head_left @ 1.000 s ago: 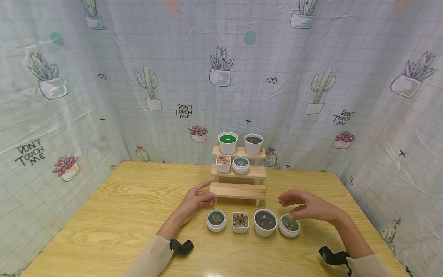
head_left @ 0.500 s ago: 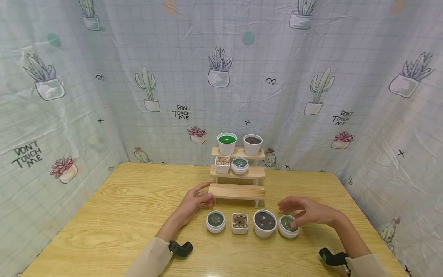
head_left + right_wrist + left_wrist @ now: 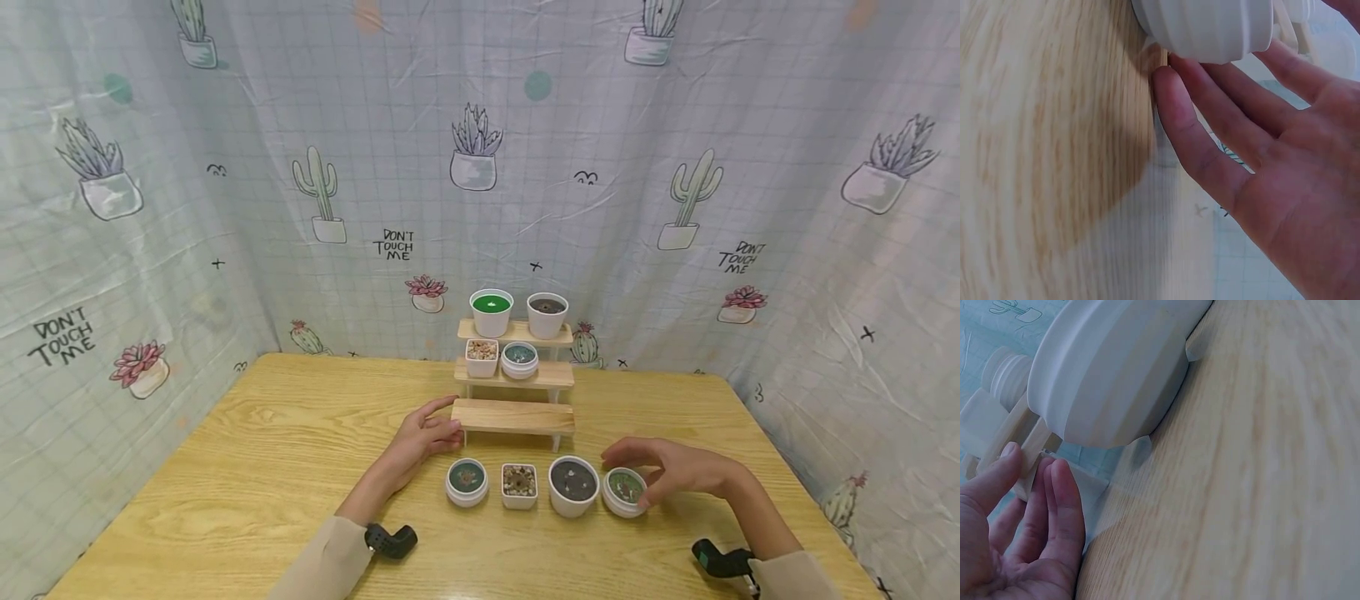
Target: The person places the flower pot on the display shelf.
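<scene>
My left hand (image 3: pixel 422 435) pinches the left end of the lowest step of a wooden tiered stand (image 3: pixel 517 415); in the left wrist view the thumb (image 3: pixel 1000 472) lies on top and the fingers underneath. At the right of the front row, a low round white pot (image 3: pixel 624 493) with a green filling stands on the table. My right hand (image 3: pixel 678 468) is spread around it, thumb at its front right and fingers behind. The right wrist view shows the fingers (image 3: pixel 1175 100) fairly straight beside the ribbed pot wall (image 3: pixel 1210 28); whether they touch it I cannot tell.
Beside that pot stand a tall dark-filled pot (image 3: pixel 573 487), a square pebble-filled pot (image 3: pixel 519 487) and a round teal-filled pot (image 3: pixel 467 483). Pots also occupy the stand's two upper steps, including a green-filled one (image 3: pixel 492 314). A cactus-print curtain (image 3: pixel 375 150) hangs behind the table (image 3: pixel 300 433).
My right hand has come down from above the green-filled pot to around its sides. The left hand stays at the stand, and the pots have not moved.
</scene>
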`<state>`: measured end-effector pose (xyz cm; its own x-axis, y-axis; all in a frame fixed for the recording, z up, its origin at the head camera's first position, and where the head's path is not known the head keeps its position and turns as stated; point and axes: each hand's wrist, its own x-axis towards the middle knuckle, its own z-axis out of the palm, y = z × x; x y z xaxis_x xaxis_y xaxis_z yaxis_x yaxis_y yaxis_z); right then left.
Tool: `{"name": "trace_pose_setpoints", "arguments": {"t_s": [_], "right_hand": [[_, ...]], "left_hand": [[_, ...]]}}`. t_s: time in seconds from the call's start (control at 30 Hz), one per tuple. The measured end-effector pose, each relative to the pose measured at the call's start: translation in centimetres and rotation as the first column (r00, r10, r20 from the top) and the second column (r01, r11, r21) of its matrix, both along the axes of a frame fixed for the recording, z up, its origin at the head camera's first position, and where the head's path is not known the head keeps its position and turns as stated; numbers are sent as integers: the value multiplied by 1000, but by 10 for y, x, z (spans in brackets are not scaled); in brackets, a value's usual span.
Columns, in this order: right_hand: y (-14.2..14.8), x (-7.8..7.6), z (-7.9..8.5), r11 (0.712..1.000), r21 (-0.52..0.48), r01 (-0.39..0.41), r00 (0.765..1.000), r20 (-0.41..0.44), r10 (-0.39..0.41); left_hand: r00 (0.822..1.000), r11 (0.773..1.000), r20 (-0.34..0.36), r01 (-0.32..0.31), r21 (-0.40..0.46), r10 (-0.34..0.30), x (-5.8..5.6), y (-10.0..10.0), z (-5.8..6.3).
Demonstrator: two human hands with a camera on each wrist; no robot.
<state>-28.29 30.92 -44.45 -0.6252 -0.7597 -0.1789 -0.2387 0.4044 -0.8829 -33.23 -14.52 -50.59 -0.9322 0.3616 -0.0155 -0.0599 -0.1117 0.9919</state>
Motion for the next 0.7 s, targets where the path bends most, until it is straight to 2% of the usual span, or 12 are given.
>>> {"name": "trace_pose_setpoints", "arguments": {"t_s": [0.43,0.7], "right_hand": [[4,-3,-4,994,-57,-94,995,24,96],[4,-4,-7,990,-99,-102,991,72,109]], "left_hand": [[1000,1000,-5,4,1,-4,0,0,4],[1000,1000,-9,-3,4,3,0,1,0]]}}
